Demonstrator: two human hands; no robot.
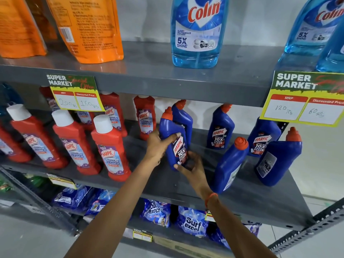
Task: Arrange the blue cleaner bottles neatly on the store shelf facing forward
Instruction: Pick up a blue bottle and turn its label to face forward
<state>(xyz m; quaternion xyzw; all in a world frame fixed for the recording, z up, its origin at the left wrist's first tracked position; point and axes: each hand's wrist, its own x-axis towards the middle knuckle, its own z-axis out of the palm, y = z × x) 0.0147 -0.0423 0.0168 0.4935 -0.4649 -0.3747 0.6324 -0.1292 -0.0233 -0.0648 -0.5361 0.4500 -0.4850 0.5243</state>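
We cannot see the base of the held blue bottle [175, 144] — our right hand [191, 166] cups it from below, fingers curled round. Our left hand [158, 144] clasps its side, thumb across the label. It tilts above the grey shelf [152, 175]; a second blue bottle [183, 118] stands half hidden just behind.

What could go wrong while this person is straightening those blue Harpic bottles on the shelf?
1. Both the left hand and right hand hold one blue Harpic bottle close in front of another blue bottle; pushing it back could knock that one over.

2. The right forearm passes near a turned bottle by the shelf's front edge; a bump might tip it off.

3. The rightmost bottle shows its back label and could be overlooked.
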